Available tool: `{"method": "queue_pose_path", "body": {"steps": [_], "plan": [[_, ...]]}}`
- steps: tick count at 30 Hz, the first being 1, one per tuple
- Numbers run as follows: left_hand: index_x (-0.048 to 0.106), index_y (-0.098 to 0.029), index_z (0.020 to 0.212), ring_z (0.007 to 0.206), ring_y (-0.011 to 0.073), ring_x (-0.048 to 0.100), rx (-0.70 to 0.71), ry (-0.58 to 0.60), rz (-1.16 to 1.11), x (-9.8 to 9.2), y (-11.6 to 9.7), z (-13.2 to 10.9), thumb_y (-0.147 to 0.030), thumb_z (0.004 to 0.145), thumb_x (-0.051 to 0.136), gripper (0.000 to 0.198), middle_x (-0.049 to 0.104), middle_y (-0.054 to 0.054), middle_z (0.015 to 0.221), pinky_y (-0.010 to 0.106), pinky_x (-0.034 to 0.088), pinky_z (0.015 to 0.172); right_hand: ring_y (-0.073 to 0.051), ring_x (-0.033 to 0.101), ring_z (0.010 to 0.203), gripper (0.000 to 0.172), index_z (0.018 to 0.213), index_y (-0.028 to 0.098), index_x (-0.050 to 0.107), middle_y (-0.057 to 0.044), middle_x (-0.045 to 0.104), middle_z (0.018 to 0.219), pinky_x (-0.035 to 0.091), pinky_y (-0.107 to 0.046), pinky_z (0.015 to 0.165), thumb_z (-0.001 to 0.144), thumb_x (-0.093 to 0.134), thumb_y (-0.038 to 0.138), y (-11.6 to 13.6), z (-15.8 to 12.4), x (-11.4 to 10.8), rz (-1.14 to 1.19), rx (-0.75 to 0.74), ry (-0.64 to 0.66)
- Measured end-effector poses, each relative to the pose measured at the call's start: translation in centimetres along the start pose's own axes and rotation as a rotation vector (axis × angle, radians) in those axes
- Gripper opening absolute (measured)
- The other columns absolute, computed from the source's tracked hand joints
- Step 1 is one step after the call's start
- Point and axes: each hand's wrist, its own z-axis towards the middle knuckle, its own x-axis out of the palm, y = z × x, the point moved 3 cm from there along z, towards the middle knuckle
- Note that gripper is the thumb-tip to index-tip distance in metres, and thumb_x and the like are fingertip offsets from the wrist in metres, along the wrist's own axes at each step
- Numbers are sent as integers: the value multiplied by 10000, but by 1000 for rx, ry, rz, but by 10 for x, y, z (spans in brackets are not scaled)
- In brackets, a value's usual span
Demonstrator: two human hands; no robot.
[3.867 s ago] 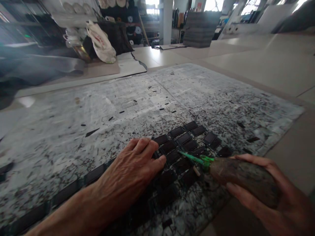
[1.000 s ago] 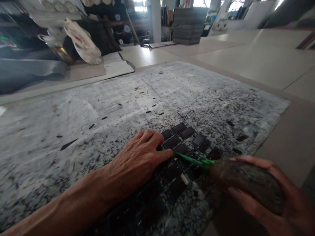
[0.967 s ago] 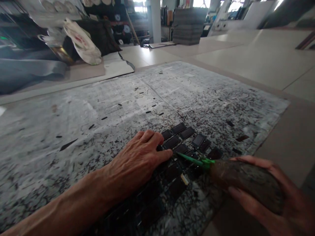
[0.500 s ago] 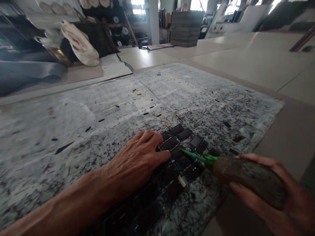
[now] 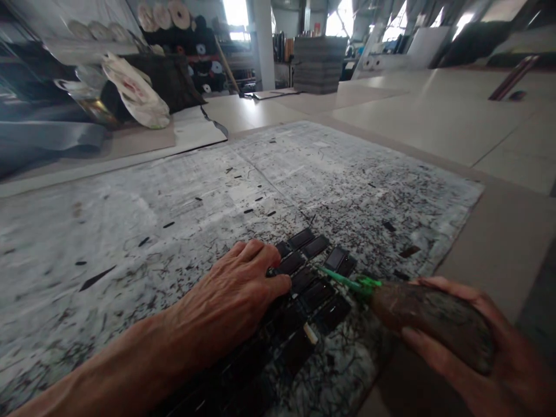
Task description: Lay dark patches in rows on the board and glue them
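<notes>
My left hand (image 5: 243, 284) lies palm down over a batch of dark rectangular pieces (image 5: 315, 246). Its fingers are bent, with the tips partly hidden, and the thumb stands apart from them on the pieces. Nothing shows gripped between them. In my right hand (image 5: 495, 347) is a brown, stained squeeze bottle (image 5: 430, 315), tilted on its side. The bottle's thin green nozzle (image 5: 341, 279) points left, its tip low over the pieces just right of my left thumb. A small pale tab (image 5: 310, 333) lies on one of the nearer pieces.
A pale sheet (image 5: 174, 185) littered with dark scraps covers the worktable (image 5: 438, 116). To the back left are a white plastic bag (image 5: 136, 95) and a clear jug (image 5: 93, 98). A stack of grey sheets (image 5: 320, 65) stands farther back, with material rolls (image 5: 180, 14) on shelves.
The camera has tilted up and turned slightly right. The nozzle tip has shifted a little to the right along the dark pieces. My left hand stays in place on them.
</notes>
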Motion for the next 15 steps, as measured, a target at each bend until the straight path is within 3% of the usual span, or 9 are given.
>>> {"method": "queue_pose_path", "body": {"steps": [5,15], "plan": [[595,-219,812,888,201,430,-11,10,-26,-3,-2,5,-10,800,382,299,540,25,942,363,365,802,-213,653,835,506,1051,338,539,21,672,965,550,-256,720,643,612,628,-5,3,-1,15,16,-24],[634,-249,1021,905,190,443,61,-139,-15,-7,-6,23,-83,862,400,327,537,33,990,352,395,809,-211,651,924,491,1068,323,538,17,647,1067,547,-205,771,659,635,577,-21,5,-3,89,34,-23]]}}
